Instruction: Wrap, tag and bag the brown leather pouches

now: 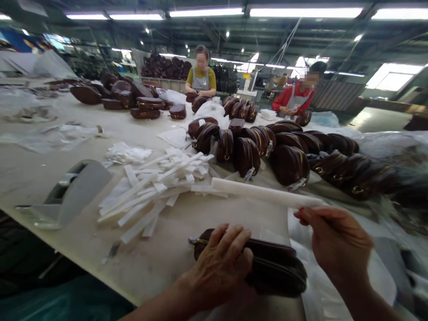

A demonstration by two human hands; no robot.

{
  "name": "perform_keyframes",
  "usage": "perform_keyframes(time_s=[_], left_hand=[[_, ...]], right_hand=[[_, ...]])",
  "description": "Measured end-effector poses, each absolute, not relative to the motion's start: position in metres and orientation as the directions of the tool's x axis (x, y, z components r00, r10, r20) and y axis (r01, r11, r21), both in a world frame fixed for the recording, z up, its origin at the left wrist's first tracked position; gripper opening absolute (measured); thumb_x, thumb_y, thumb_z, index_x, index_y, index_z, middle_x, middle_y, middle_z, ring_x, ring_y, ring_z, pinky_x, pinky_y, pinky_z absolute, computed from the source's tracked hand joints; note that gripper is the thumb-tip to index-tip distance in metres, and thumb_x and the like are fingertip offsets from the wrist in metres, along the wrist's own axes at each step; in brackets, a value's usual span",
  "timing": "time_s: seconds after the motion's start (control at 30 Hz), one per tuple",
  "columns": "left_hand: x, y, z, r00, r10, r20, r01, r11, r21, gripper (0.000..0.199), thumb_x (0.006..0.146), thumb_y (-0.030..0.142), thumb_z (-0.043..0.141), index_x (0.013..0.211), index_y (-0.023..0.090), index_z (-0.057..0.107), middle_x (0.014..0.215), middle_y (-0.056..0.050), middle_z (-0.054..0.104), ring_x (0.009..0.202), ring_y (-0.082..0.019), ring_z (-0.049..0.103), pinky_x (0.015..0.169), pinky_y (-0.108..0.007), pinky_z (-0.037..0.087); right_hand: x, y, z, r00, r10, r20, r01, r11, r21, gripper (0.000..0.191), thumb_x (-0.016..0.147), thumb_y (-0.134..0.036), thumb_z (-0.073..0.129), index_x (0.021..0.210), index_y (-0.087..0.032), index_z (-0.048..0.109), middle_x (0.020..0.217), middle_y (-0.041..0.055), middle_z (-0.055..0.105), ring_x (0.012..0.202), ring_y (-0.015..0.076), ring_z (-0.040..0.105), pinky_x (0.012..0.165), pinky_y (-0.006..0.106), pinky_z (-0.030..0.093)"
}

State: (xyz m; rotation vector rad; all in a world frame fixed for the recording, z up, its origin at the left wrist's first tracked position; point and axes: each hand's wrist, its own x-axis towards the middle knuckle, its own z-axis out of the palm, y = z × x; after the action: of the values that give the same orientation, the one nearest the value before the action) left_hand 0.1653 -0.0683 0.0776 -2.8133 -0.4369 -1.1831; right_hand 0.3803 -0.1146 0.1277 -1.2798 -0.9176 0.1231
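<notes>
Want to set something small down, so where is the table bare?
Bare table shows between the strips and the left hand, and between the dispenser and the film beyond it. It is crowded right of the strips, where bags stand close together, and by the right hand, where the pouch and long white piece lie.

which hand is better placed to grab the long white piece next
Likely the right hand: it is near one end of the long white piece, while the left hand lies on a dark bag.
</notes>
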Motion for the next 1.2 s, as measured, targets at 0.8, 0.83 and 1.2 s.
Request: perform_keyframes(time_s=[0.8,0.83,1.2], left_hand=[[0.168,-0.068,0.083,0.771,0.15,0.618,0.188,-0.982,0.004,0.029,0.09,0.014,0.048,0.118,0.008,0.052,0.125,-0.015,0.055,0.119,-0.026,0.047,0.1,-0.044,0.036],[0.169,-0.068,0.083,0.772,0.157,0.615,0.187,-0.982,0.017,0.026,0.091,0.015,0.047,0.116,0.009,0.053,0.125,-0.015,0.054,0.119,-0.026,0.047,0.099,-0.044,0.037],[0.18,-0.062,0.086,0.753,0.21,0.624,0.21,-0.975,0.074,0.017,0.095,0.021,0.04,0.096,0.014,0.055,0.103,-0.01,0.062,0.093,-0.021,0.058,0.082,-0.035,0.045]], right_hand=[[0.385,-0.188,0.081,0.096,0.836,0.54,0.823,0.238,-0.516,0.031,0.092,-0.022,0.047,0.12,-0.024,0.061,0.089,0.0043,0.062,0.083,0.0136,0.061,0.072,0.021,0.052],[0.385,-0.189,0.08,0.081,0.833,0.548,0.843,0.236,-0.483,0.032,0.092,-0.021,0.046,0.12,-0.022,0.061,0.089,0.0051,0.061,0.083,0.0141,0.06,0.072,0.022,0.052],[0.354,-0.172,0.086,-0.065,0.837,0.543,0.938,0.238,-0.254,0.035,0.093,-0.023,0.043,0.123,-0.01,0.053,0.104,0.0131,0.062,0.097,0.0236,0.055,0.089,0.043,0.048]])
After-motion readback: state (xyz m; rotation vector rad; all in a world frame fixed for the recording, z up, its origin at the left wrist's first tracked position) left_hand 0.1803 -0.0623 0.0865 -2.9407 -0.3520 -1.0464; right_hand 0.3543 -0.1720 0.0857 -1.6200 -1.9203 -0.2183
